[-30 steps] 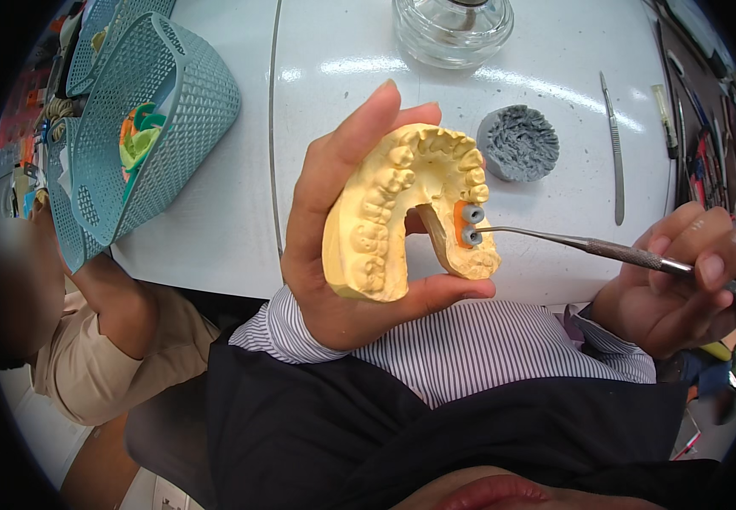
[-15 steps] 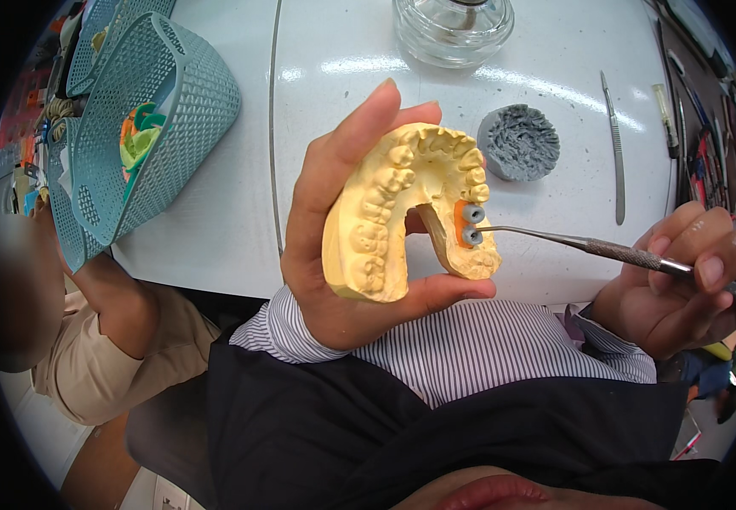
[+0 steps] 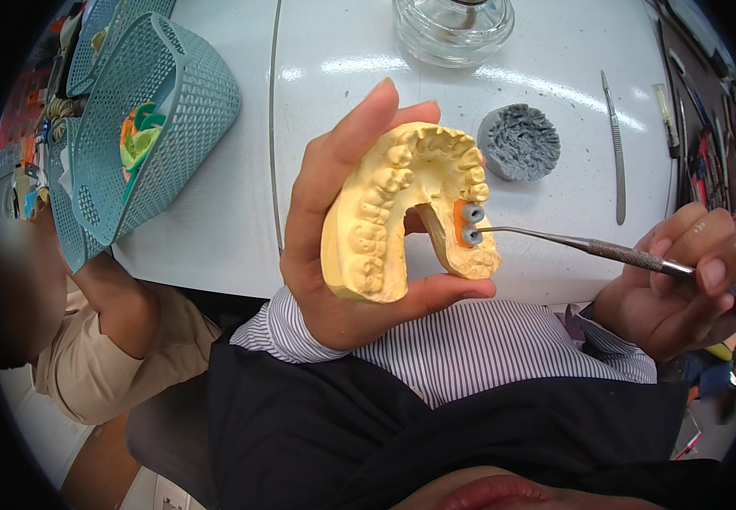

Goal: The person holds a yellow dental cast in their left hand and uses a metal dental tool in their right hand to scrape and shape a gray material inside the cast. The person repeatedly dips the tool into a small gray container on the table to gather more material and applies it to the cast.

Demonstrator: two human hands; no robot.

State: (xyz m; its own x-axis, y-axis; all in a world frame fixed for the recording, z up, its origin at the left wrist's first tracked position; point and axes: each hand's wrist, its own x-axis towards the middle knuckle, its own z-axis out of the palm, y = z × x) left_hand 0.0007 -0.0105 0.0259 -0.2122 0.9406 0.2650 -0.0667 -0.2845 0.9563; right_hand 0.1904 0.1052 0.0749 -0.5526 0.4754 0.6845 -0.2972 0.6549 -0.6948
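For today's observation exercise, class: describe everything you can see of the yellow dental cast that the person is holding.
The yellow dental cast is a horseshoe-shaped arch of moulded teeth, matt and plaster-like. One end carries an orange patch with two small grey cylinders set in it. It is held above the white table, teeth facing the camera, in the left hand: fingers behind, thumb under its lower edge. The tip of a thin metal instrument, held by the right hand, meets the lower grey cylinder.

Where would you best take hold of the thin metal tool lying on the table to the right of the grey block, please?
Judging by its pose, grip the metal tool near the middle of its slim shaft, pinching from above across its width. It lies flat on the white table, lengthwise away from the person, apart from the grey block, so both long sides seem free.
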